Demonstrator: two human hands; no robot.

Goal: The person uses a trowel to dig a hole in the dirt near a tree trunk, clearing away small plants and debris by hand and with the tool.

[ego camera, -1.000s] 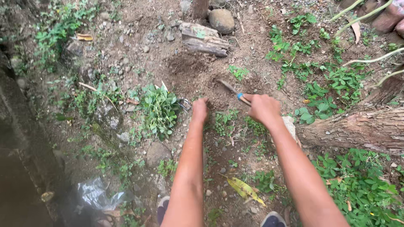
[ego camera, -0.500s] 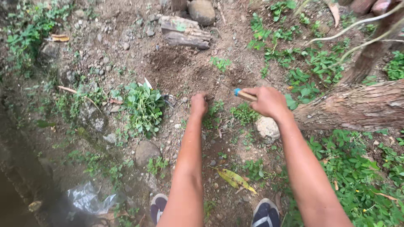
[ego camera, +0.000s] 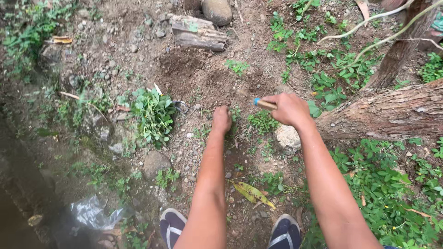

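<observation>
My left hand (ego camera: 221, 119) is closed low on the ground, fingers curled into small weeds and soil in front of a patch of freshly dug earth (ego camera: 194, 69). My right hand (ego camera: 289, 109) is shut on a wooden-handled tool (ego camera: 264, 103) whose blue-capped handle end sticks out to the left; the tool's working end is hidden behind the hand. The two hands are about a hand's width apart. A pale stone (ego camera: 288, 138) lies just below my right wrist.
A thick tree trunk (ego camera: 392, 110) runs along the right. A leafy weed clump (ego camera: 153, 115) grows left of my left hand. A wood chunk (ego camera: 198, 34) and round rock (ego camera: 217, 10) lie beyond the dug patch. My sandalled feet (ego camera: 173, 228) stand below; a plastic scrap (ego camera: 92, 212) lies left.
My right hand has drawn the tool back from the soil toward me, so its blade is no longer seen. My left hand stays on the ground among the weeds.
</observation>
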